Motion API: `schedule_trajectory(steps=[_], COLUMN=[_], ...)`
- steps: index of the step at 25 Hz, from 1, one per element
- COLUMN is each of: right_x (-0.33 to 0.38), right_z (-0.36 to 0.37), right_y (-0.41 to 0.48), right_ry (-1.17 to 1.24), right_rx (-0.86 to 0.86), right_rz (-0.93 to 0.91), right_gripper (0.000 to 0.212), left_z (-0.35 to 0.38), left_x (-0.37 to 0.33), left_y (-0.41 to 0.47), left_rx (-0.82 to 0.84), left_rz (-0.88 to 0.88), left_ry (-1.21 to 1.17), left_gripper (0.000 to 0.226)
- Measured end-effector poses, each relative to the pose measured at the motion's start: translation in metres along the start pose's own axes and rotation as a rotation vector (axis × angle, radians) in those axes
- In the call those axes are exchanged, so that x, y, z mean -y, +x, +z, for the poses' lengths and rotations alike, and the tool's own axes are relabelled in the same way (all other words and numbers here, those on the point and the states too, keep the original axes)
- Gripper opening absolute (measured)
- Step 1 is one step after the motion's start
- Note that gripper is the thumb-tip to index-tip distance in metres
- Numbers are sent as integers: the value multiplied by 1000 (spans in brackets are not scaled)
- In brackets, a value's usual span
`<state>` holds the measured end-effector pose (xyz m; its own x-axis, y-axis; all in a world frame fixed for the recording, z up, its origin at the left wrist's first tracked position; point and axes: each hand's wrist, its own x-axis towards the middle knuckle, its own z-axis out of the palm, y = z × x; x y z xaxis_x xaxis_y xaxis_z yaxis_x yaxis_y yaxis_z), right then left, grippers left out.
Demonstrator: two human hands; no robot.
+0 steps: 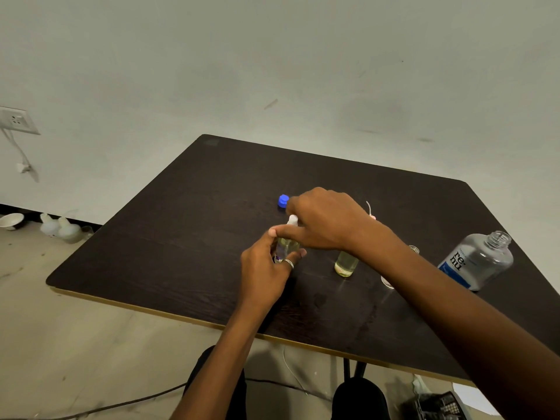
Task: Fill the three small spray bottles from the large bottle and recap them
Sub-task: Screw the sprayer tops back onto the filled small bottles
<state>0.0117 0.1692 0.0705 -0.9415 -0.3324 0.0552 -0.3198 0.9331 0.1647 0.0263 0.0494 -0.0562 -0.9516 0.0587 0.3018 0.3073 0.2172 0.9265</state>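
The left hand (pixel 266 268) has its fingers (pixel 298 254) wrapped round a small spray bottle (pixel 286 247) standing near the middle of the dark surface (pixel 188 213). The right hand (pixel 325 221) pinches the bottle's white cap (pixel 292 220) from above. A blue cap (pixel 282 200) lies just behind. To the right stand a second small bottle (pixel 345 263) and, farther off, the uncapped large bottle (pixel 478 260).

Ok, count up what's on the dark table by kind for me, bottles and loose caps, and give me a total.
Small spray bottles: 3 (one held, one standing free, one mostly hidden behind the right forearm)
Large bottle: 1, open, no cap
Loose blue cap: 1
Loose spray top: 1, partly hidden
Total: 6
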Motion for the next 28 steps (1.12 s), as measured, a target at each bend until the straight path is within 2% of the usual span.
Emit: schedule_trajectory(steps=[2,5,12,16,20,22,25,28], right_x=[-4,-4,0,4,6,4,-7,-13], right_z=[-5,-10,-2,1,6,8,3,-1], right_y=[0,2,7,6,6,5,2,4], right_ry=[126,196,149,-22,-132,-105,92,140], right_rx=[56,108,56,-5,-54,-55,31,92], right_rz=[-101,-187,-131,-48,-49,-64,-141,-220], right_gripper=[41,41,21,30,28,29,34,30], left_z=[0,-1,-1,-1,0,1,1,0], left_x=[0,-1,0,-2,2,3,3,4], left_y=[0,0,1,0,0,1,1,2], left_rx=[-2,13,22,7,-11,-9,0,-5], left_rz=[-2,-6,-14,-1,1,9,-7,-12], left_ry=[-12,-25,-12,-10,9,15,-1,8], left_gripper=[41,41,40,44,36,37,44,48])
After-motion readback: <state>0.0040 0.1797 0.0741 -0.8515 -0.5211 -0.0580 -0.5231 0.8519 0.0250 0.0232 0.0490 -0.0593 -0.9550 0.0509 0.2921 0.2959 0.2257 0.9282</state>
